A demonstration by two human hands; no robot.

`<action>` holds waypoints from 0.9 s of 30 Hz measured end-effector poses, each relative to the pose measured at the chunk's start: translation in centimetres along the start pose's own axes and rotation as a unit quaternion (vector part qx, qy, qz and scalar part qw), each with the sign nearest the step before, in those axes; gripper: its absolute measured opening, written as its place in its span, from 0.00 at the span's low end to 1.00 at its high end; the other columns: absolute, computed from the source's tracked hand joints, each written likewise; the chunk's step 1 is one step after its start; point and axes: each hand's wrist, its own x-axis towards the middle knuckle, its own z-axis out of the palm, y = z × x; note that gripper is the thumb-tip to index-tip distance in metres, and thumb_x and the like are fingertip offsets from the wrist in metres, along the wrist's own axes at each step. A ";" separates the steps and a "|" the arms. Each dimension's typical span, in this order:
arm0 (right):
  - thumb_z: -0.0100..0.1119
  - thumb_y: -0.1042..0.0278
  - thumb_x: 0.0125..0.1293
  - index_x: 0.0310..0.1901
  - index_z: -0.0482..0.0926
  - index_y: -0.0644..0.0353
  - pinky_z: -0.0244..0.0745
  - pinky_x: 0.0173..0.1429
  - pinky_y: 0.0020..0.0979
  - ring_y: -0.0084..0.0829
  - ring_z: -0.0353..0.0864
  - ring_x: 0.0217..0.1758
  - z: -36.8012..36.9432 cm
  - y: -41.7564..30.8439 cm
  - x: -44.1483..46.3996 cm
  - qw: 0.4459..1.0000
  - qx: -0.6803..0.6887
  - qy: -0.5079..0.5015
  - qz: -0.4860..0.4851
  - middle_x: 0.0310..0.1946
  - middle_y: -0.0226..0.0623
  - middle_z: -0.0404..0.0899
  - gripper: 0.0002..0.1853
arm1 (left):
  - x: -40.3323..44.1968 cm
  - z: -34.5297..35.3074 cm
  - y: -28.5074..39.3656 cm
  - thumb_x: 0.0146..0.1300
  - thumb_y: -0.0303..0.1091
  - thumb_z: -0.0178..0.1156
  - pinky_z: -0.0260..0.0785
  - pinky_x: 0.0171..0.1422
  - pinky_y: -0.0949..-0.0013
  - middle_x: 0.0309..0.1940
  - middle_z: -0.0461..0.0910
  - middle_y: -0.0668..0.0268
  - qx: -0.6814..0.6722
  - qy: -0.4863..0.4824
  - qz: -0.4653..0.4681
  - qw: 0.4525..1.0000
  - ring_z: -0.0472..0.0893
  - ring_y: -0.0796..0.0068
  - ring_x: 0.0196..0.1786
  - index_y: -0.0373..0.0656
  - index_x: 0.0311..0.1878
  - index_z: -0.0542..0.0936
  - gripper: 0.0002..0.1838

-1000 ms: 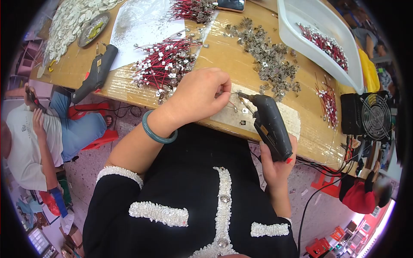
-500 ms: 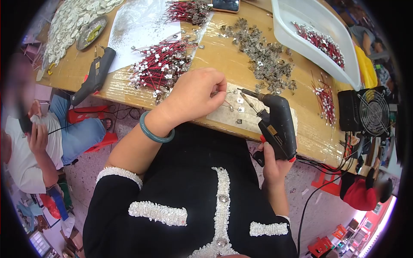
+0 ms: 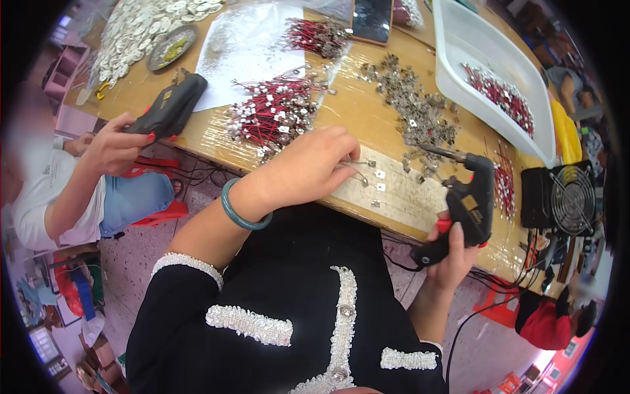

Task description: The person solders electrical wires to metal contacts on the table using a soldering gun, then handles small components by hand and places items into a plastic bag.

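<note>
Left hand [image 3: 315, 161]: over the near edge of the bench [image 3: 367, 72], thumb and forefinger narrow. Thin leads [image 3: 356, 172] stick out between them toward the pale board [image 3: 417, 200]; the exact pinch is hidden from me. Right hand [image 3: 453, 253]: fingers wrapped round the black soldering gun [image 3: 474, 207], beyond the board's right end. Its tip [image 3: 433, 152] points back across the board's far edge, apart from my left fingers. Height above the bench: cannot tell.

Small metal tabs [image 3: 380, 174] lie on the board, just beside my left fingertips. Loose metal clips [image 3: 423, 111] are heaped beyond the board's far edge; red leads [image 3: 272, 111] are piled to its left, toward the bench's near edge.

Risks, my judgement: heat is not visible, but if the tip is hot, a leftward swing could burn my left fingers. A low tip could drag the clips onto the board. The tabs look light; a twitch of the leads could knock them askew. A black cord [image 3: 400, 264] runs below the near edge; a snag there could jerk the gun.
</note>
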 end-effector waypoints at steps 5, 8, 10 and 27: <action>0.47 0.70 0.69 0.53 0.67 0.66 0.70 0.30 0.24 0.27 0.73 0.27 -0.5 0.3 1.5 0.999 0.049 0.002 0.003 0.39 0.45 0.75 0.14 | -0.1 -0.3 -0.4 0.53 0.23 0.58 0.68 0.45 0.61 0.31 0.74 0.59 0.017 -0.034 0.009 0.999 0.75 0.56 0.39 0.39 0.33 0.75 0.04; 0.47 0.69 0.69 0.54 0.66 0.66 0.70 0.30 0.23 0.27 0.73 0.27 -0.6 0.5 1.3 0.999 0.050 -0.004 0.001 0.40 0.45 0.75 0.15 | 1.3 -1.7 -0.5 0.53 0.22 0.57 0.69 0.45 0.62 0.31 0.75 0.59 0.028 -0.048 0.021 0.998 0.76 0.57 0.40 0.39 0.34 0.75 0.04; 0.47 0.69 0.69 0.54 0.66 0.66 0.70 0.30 0.23 0.27 0.73 0.28 -0.8 0.5 1.2 0.999 0.053 -0.010 0.004 0.40 0.46 0.74 0.15 | 2.5 -3.6 -0.5 0.54 0.22 0.57 0.69 0.45 0.63 0.31 0.75 0.59 0.037 -0.057 0.029 0.997 0.76 0.58 0.40 0.39 0.34 0.76 0.05; 0.48 0.69 0.67 0.55 0.66 0.68 0.71 0.33 0.25 0.29 0.74 0.30 -1.6 1.4 0.7 0.997 0.056 -0.038 -0.046 0.42 0.48 0.74 0.17 | 10.7 -11.9 -11.5 0.52 0.33 0.64 0.70 0.36 0.69 0.24 0.80 0.64 0.198 -0.035 -0.071 0.977 0.78 0.73 0.29 0.40 0.30 0.81 0.07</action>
